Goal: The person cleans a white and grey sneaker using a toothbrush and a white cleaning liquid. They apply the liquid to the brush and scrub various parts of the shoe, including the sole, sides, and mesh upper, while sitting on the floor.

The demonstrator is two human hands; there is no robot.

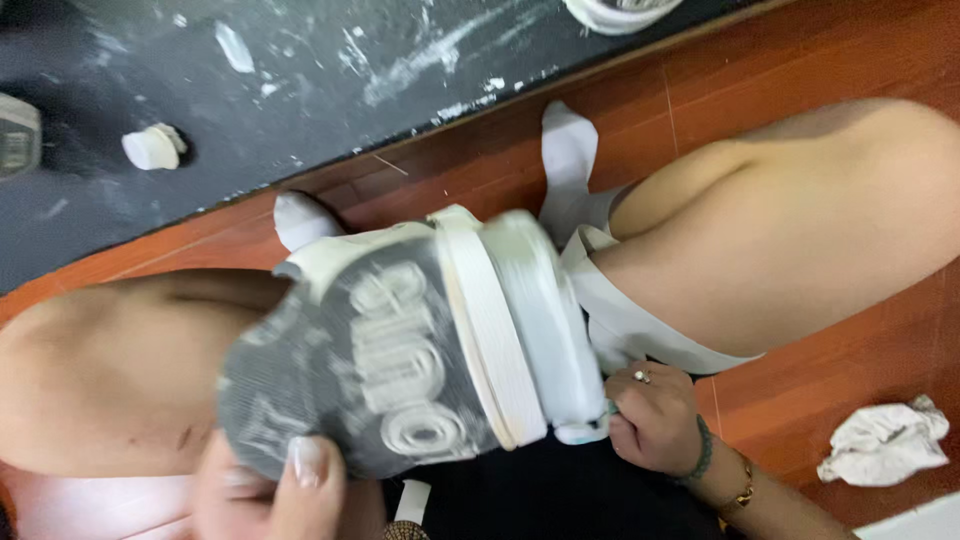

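Observation:
I hold a round grey mould (370,360) with raised white relief shapes, capped on its right end by a white ring-shaped rim (520,320), over my lap. My left hand (290,485) grips the mould's lower left edge, thumb on top. My right hand (655,415), wearing a ring and bracelets, is closed on the white rim's lower right edge. The mould is blurred. My bare knees and white socks (568,150) show beside and behind it.
A dark, white-smeared mat (200,90) covers the floor at the top, with a small white lump (155,147) on it and a white bowl edge (615,12). A crumpled white cloth (885,440) lies on the red-brown wooden floor at right.

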